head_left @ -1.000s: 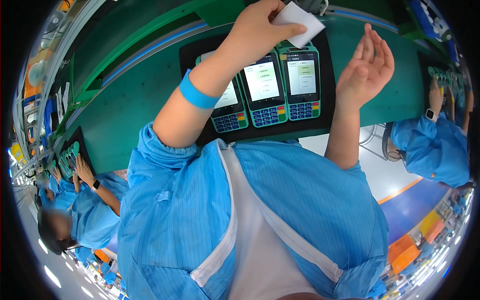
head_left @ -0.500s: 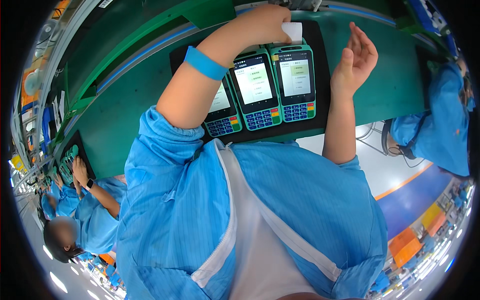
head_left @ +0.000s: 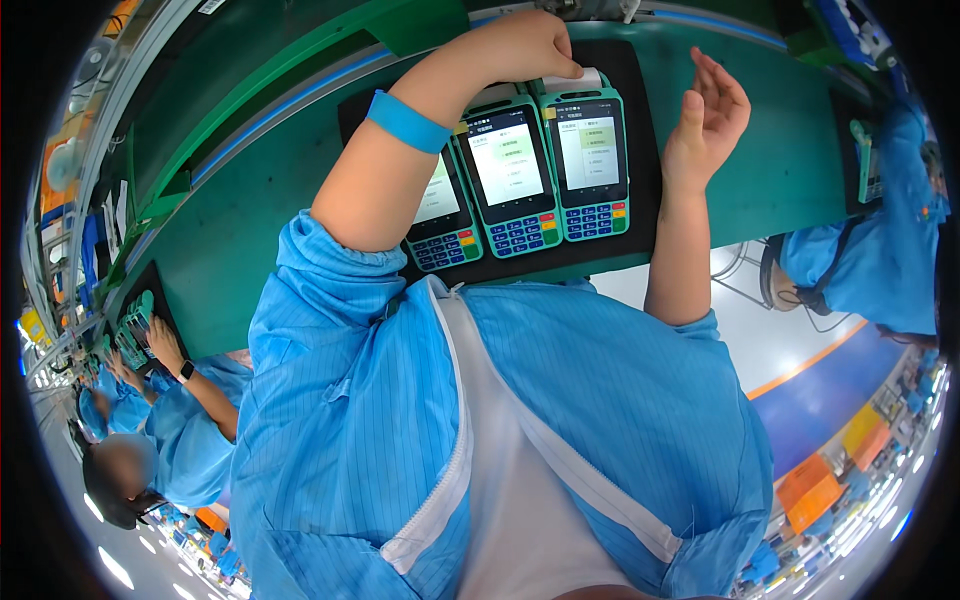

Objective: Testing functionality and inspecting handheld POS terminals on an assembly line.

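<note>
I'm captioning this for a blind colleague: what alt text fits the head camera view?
A person's left hand presses on the top of a green payment terminal, one of three lit terminals side by side on a black mat, while the right hand is raised open and empty above the green bench.

Light blue pinstriped work coat (head_left: 560, 400) with short sleeves, white zip band open down the front, plain blue wristband (head_left: 407, 121) on left forearm.

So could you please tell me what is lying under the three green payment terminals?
The three green payment terminals rest side by side on a black mat on the green conveyor. The left forearm hides part of the leftmost one.
</note>
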{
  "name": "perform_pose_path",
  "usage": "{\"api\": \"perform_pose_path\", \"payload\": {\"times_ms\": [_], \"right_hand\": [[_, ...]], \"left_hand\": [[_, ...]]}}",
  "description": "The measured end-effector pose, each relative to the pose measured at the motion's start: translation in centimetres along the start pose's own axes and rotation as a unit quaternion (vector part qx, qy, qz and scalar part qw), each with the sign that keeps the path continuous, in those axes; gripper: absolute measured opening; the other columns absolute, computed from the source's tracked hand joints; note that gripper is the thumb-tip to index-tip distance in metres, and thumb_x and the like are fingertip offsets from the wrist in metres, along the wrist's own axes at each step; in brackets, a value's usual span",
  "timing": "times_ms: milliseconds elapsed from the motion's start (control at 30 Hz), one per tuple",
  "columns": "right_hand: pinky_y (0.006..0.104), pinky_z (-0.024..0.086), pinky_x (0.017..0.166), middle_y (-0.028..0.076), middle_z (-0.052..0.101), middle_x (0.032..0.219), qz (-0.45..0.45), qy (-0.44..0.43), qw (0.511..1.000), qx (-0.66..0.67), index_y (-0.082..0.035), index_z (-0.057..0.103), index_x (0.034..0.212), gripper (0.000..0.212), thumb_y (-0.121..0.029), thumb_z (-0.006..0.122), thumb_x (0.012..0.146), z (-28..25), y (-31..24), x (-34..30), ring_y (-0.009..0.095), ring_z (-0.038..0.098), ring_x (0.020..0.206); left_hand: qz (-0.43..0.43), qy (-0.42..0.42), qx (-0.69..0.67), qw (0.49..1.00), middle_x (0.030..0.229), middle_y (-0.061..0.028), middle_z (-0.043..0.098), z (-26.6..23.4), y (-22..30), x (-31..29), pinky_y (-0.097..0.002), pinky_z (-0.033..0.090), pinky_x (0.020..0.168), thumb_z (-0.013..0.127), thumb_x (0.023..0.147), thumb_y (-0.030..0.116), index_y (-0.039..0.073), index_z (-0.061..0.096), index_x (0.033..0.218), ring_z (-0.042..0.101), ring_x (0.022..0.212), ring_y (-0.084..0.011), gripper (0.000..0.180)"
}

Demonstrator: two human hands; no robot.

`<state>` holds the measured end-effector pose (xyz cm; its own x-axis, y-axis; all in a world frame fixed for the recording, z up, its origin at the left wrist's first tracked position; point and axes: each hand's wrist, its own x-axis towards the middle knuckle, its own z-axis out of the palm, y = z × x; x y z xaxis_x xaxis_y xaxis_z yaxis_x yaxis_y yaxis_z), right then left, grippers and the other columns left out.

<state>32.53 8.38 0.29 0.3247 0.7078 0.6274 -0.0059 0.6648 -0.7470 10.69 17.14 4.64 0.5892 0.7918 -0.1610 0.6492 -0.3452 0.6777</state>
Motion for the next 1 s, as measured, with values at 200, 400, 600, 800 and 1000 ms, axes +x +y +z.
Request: {"api": "perform_pose_path", "payload": {"times_ms": [200,400,600,800,1000], "right_hand": [[0.0360,0.041,0.104,0.017,0.058,0.120,0.083,0.008,0.989,-0.126,0.002,0.050,0.117,0.029,-0.008,0.063,0.093,1.4,-2.7,-0.2,0.027,0.058,0.116],[0.0360,0.048,0.085,0.011,0.063,0.101,-0.015,-0.220,0.939,-0.263,-0.004,0.064,0.099,0.022,-0.005,0.069,0.077,7.0,-9.2,-1.0,0.029,0.060,0.096],[0.0419,0.051,0.079,0.015,0.056,0.087,-0.057,-0.565,0.812,-0.134,0.000,0.060,0.085,0.018,-0.014,0.064,0.074,22.2,-9.4,-11.4,0.034,0.057,0.088],[0.0582,0.021,0.112,0.032,0.036,0.145,-0.144,-0.605,0.585,-0.520,0.005,0.050,0.133,0.052,-0.026,0.046,0.091,28.2,-8.1,-18.7,0.050,0.034,0.134],[0.0551,0.024,0.113,0.034,0.035,0.145,-0.126,-0.505,0.599,-0.608,0.008,0.048,0.134,0.053,-0.022,0.046,0.090,27.6,-6.1,-17.7,0.050,0.032,0.135]], "left_hand": [[0.046,0.122,0.023,0.991,0.102,-0.0122,0.068,-3.2,-0.2,-6.2,-0.0332,0.051,0.080,0.067,0.088,0.028,0.003,0.065,0.108,0.065,0.093,-0.0232,0.032],[-0.143,0.263,-0.049,0.953,0.102,-0.0097,0.068,-6.2,-3.7,-19.5,-0.0291,0.049,0.085,0.059,0.095,0.021,-0.002,0.063,0.112,0.063,0.096,-0.0168,0.029],[-0.287,0.311,-0.161,0.892,0.093,-0.0088,0.068,-4.1,-8.9,-27.8,-0.0268,0.049,0.074,0.056,0.096,0.019,-0.002,0.064,0.105,0.062,0.082,-0.0136,0.024],[-0.113,0.384,-0.178,0.899,0.087,-0.0072,0.064,-1.3,-10.6,-33.0,-0.0262,0.049,0.075,0.054,0.098,0.012,-0.002,0.061,0.093,0.060,0.080,-0.0137,0.016],[-0.127,0.420,-0.253,0.863,0.084,-0.0059,0.064,0.6,-11.0,-36.5,-0.0235,0.048,0.073,0.057,0.096,0.008,-0.002,0.060,0.088,0.060,0.077,-0.0116,0.013]]}}
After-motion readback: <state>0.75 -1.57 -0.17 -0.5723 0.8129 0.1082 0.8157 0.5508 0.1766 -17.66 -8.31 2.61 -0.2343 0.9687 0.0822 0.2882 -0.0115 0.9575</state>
